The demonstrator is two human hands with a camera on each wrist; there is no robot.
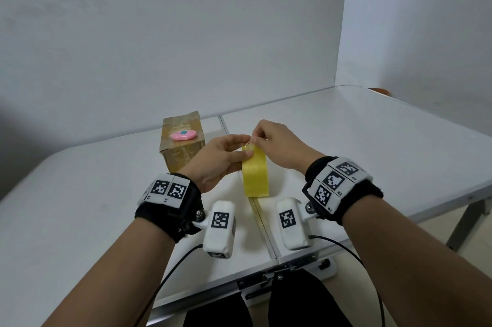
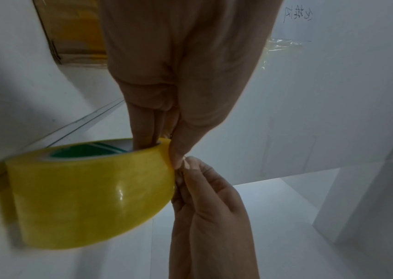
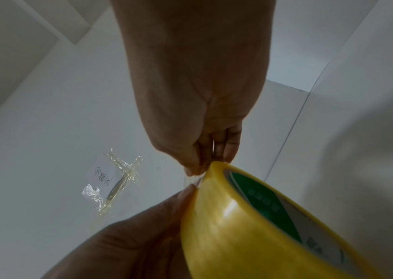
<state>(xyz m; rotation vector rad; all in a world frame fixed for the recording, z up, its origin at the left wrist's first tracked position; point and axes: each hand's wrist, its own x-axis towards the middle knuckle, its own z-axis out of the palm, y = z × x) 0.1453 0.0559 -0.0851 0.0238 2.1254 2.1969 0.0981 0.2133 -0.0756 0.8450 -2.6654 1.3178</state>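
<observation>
A yellow roll of packing tape stands on edge on the white table, over the centre seam. My left hand grips its top, fingers inside the green-printed core and thumb on the outer face. My right hand pinches the loose clear end of the tape at the roll's top edge, right next to my left thumb. In the right wrist view the pinch sits at the roll rim, where a small flap of film shows.
A taped cardboard box stands behind my left hand, with a pink oval object on top. The white folding table has a centre seam and a latch at its near edge. A taped paper note sticks to the wall.
</observation>
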